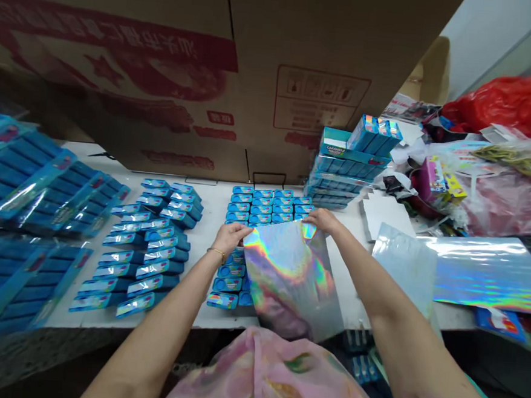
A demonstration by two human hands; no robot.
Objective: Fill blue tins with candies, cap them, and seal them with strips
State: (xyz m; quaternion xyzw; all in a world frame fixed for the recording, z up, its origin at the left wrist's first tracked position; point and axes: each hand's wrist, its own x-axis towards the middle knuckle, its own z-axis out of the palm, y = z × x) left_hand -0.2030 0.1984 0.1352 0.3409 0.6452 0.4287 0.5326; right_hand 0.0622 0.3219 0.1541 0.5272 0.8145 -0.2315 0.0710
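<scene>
My left hand (229,238), with a thin bracelet on the wrist, pinches the upper left edge of a holographic film sheet (291,279). My right hand (323,220) holds its top right corner. The rainbow sheet hangs over the white table's front edge (197,321) and covers part of a column of small blue boxes (230,275). More of these boxes lie in tidy rows beyond my hands (260,205) and to the left (162,246). A second holographic sheet (488,272) lies flat to the right.
A large cardboard carton (166,65) overhangs the far side. Shrink-wrapped blue packs (21,188) fill the left. Stacked blue boxes (344,168) stand at the back right, beside white card sheets (386,212) and a heap with a red plastic bag (504,103). A pink floral garment (271,375) fills the bottom.
</scene>
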